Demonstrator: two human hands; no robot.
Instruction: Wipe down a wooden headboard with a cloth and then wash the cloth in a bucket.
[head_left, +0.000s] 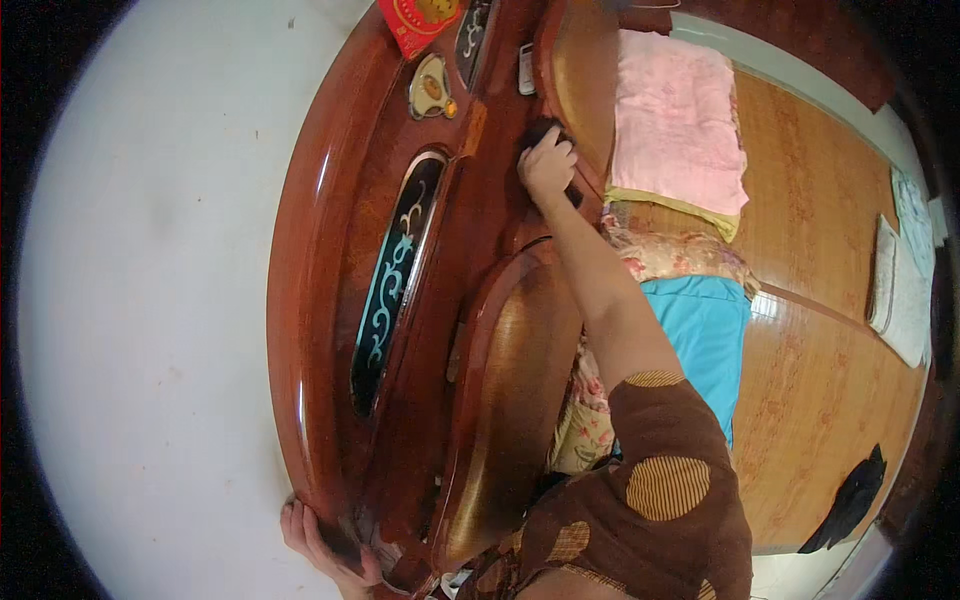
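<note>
The wooden headboard (304, 300) of a bed runs up the view, glossy and reddish-brown. My right hand (550, 165) is closed around a dark, soft-looking item (544, 129), perhaps a cloth, partly hidden by the fingers. It rests on the headboard's ledge between an upper gold padded panel (585, 82) and a lower gold padded panel (517, 390). At the bottom left, my left hand (330, 555) grips the headboard's outer end, fingers over the outer edge and thumb on the inner side. A black inlaid panel (394, 289) with scrollwork lies between the hands.
Up the headboard are a cream ornament (430, 86), a red printed paper (420, 22) and a small white device (526, 69). A pink towel (675, 120), floral pillow (686, 253) and blue cloth (701, 322) lie on the wood-patterned bed surface (810, 225). Black cloth (847, 502) lies lower right.
</note>
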